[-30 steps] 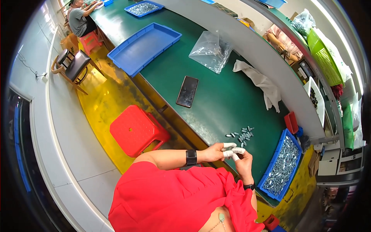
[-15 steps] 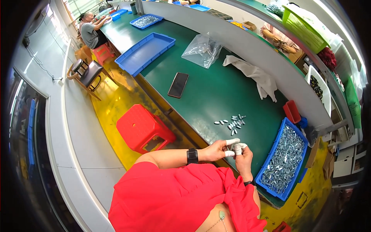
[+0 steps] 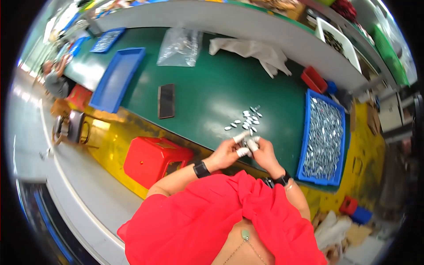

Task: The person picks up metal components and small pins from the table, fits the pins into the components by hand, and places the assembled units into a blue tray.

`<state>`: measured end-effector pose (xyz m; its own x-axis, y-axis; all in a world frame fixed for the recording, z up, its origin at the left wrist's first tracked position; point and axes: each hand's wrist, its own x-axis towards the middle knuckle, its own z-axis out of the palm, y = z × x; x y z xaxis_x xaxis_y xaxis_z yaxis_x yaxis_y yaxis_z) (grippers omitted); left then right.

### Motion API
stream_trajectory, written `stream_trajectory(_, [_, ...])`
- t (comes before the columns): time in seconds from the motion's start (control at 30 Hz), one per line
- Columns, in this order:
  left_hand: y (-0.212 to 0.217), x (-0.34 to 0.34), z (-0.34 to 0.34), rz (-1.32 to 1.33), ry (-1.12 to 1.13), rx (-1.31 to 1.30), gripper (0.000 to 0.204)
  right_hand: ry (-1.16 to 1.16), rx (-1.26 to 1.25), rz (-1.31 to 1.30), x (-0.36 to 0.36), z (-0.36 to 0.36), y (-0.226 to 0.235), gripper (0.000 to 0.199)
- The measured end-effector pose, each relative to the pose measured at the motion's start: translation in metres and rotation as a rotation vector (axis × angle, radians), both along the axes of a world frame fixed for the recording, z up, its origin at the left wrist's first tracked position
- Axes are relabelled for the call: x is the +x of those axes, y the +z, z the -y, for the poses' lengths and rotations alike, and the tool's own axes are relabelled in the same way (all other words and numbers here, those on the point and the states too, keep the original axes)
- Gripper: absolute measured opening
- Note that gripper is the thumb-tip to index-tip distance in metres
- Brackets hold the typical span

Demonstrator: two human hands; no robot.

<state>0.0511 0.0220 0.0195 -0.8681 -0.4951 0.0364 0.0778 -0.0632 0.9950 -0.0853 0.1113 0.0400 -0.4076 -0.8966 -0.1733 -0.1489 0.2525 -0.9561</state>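
Note:
My left hand (image 3: pixel 226 154) and my right hand (image 3: pixel 265 154) meet at the table's near edge, with white covers on several fingertips. Their fingers are closed together around something small and greyish, too blurred to name. Just beyond the fingertips lies a loose group of small shiny silver-blue oblong pieces (image 3: pixel 247 119) on the green tabletop (image 3: pixel 207 101). At my right stands a blue tray (image 3: pixel 303 148) filled with many similar small shiny pieces.
Left of the pieces lies a dark phone (image 3: pixel 166 101). Farther off are a clear plastic bag (image 3: pixel 179 48), a pale cloth (image 3: pixel 251 47), another blue tray (image 3: pixel 108 84) and a red bin (image 3: pixel 314 79). A red stool (image 3: pixel 148 159) stands by the table; a person (image 3: pixel 55 84) sits at far left.
The whole view has swung round, so table things appear farther left and higher. My hands remain together near the loose pieces, with their fingers slightly shifted.

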Motion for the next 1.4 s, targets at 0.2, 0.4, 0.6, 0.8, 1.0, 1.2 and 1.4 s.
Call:
stream_trajectory(0.2, [0.000,-0.022,0.038,-0.023,-0.235,0.140,0.041,-0.253,0.008,0.249,0.004,0.019,-0.010,0.017])
stream_trajectory(0.4, [-0.016,-0.030,0.059,0.121,-0.218,0.622,0.033,-0.514,-0.086,-0.699,-0.009,-0.009,0.010,0.013])
stream_trajectory(0.6, [-0.042,-0.002,0.105,0.156,-0.033,0.649,0.037,-0.936,0.224,-1.064,-0.108,-0.087,-0.035,0.015])
stream_trajectory(0.8, [-0.027,-0.008,0.081,0.230,-0.086,0.575,0.038,-0.342,0.022,-0.891,-0.064,0.032,-0.070,0.015])
stream_trajectory(1.0, [-0.022,0.000,0.055,0.263,-0.057,0.475,0.043,-0.282,0.039,-0.829,-0.074,0.033,-0.108,0.013])
stream_trajectory(1.2, [-0.017,-0.025,-0.007,0.210,-0.037,0.530,0.042,-0.331,0.008,-0.511,-0.066,-0.015,-0.074,0.015])
stream_trajectory(1.4, [-0.013,-0.035,-0.029,0.285,0.059,0.407,0.045,-0.041,0.145,-0.884,-0.075,-0.004,-0.106,0.024])
